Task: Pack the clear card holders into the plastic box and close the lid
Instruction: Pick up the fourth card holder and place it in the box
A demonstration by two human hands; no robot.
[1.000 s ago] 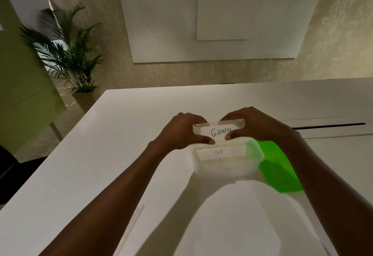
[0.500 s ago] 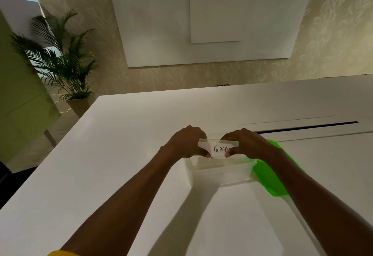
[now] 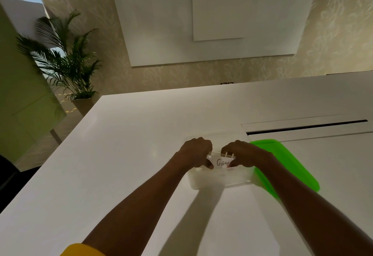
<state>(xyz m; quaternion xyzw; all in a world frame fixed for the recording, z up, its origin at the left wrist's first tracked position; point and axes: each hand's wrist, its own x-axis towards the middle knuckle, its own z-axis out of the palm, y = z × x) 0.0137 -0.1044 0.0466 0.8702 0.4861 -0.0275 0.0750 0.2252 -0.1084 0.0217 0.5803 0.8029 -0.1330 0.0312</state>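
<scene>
A clear plastic box point(image 3: 220, 179) stands on the white table. My left hand point(image 3: 195, 152) and my right hand point(image 3: 241, 153) both pinch a clear card holder point(image 3: 222, 162) with a card reading "GIRAF…", one hand at each end. The holder sits low in the box's open top, its lower edge below the rim. The bright green lid point(image 3: 286, 167) lies flat on the table just right of the box, partly behind my right forearm. Any other holders inside the box are hidden.
The white table point(image 3: 131, 155) stretches wide to the left and back. A long dark cable slot point(image 3: 306, 127) runs across the table behind the lid. A potted palm point(image 3: 66, 64) stands off the table's far left corner.
Both hands have lowered the "GIRAFFE" holder from above the box down into its open top. The "CAT" holder seen inside earlier is now hidden. The view has tilted upward.
</scene>
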